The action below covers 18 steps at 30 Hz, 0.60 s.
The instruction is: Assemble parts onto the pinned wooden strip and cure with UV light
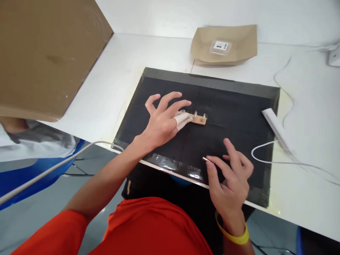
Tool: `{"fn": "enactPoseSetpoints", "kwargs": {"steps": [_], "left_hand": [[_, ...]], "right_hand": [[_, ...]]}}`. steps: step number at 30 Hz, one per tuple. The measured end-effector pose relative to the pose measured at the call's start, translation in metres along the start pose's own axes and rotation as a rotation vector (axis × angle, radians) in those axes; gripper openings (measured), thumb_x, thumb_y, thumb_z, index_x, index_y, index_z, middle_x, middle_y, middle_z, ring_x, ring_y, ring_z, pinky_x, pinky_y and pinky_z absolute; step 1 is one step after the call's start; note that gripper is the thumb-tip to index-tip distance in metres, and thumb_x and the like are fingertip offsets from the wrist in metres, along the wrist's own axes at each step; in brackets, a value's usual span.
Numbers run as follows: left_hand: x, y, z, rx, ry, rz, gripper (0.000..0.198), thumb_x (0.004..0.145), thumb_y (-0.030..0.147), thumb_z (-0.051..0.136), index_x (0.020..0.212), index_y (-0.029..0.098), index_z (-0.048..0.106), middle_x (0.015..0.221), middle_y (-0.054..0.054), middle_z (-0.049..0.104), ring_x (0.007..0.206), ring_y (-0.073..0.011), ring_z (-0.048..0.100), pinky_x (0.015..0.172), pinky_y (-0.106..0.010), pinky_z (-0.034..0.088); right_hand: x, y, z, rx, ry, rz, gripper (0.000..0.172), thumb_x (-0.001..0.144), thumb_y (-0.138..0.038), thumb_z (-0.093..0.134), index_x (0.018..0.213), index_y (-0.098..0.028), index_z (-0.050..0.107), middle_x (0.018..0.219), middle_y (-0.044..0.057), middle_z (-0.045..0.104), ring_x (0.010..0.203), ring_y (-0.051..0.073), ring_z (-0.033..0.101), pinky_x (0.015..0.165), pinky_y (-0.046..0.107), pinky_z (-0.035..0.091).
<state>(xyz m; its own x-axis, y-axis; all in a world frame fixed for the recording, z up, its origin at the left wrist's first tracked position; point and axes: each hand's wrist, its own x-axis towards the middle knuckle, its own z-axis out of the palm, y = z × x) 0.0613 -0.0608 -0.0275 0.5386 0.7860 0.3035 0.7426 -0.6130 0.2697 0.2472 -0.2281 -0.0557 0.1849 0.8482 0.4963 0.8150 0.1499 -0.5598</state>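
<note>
My left hand (164, 125) rests over the black mat (170, 88), thumb and index finger in white finger covers and closed at the left end of a small wooden strip (199, 119). Its other fingers are spread. Two short clear-and-metal pegs (196, 115) stand up from the strip; the end under my fingertips is partly hidden. Near the mat's front edge, my right hand (230, 180) pinches a thin white stick with a reddish edge (205, 159) between thumb and index finger, apart from the strip.
A brown paper tray (200, 42) at the back holds a clear plastic box with a label (220, 46). At right lies a white bar-shaped device (276, 128) with a cable. A large cardboard panel (50, 53) stands at left, beside another person's sleeve (34, 143).
</note>
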Motion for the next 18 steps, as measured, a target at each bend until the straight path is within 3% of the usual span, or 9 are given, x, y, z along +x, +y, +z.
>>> {"fn": "enactPoseSetpoints", "kwargs": {"steps": [4,13,18], "left_hand": [[-0.002,0.0,0.0,0.043,0.005,0.029,0.031,0.108,0.043,0.05,0.091,0.034,0.074,0.143,0.009,0.07,0.151,-0.0226,0.047,0.128,-0.054,0.012],[0.002,0.006,-0.009,0.042,-0.032,-0.077,0.025,0.105,0.048,0.055,0.099,0.035,0.076,0.146,0.004,0.068,0.153,-0.0303,0.045,0.123,-0.062,0.02],[0.0,0.003,-0.008,0.07,0.012,-0.029,0.02,0.105,0.045,0.058,0.101,0.035,0.075,0.146,0.004,0.068,0.153,-0.0299,0.045,0.122,-0.063,0.022]], "right_hand": [[0.0,0.001,0.0,0.004,-0.007,0.0,0.015,0.092,-0.014,0.073,0.103,-0.023,0.075,0.154,0.012,0.062,0.116,0.027,0.061,0.094,0.045,0.056],[0.0,0.0,0.0,0.008,0.007,-0.006,0.012,0.093,-0.015,0.073,0.103,-0.022,0.074,0.149,0.014,0.066,0.113,0.026,0.063,0.096,0.048,0.055],[0.001,0.0,0.0,0.014,0.005,-0.013,0.011,0.093,-0.015,0.073,0.102,-0.02,0.074,0.147,0.015,0.067,0.114,0.026,0.062,0.097,0.046,0.055]]}}
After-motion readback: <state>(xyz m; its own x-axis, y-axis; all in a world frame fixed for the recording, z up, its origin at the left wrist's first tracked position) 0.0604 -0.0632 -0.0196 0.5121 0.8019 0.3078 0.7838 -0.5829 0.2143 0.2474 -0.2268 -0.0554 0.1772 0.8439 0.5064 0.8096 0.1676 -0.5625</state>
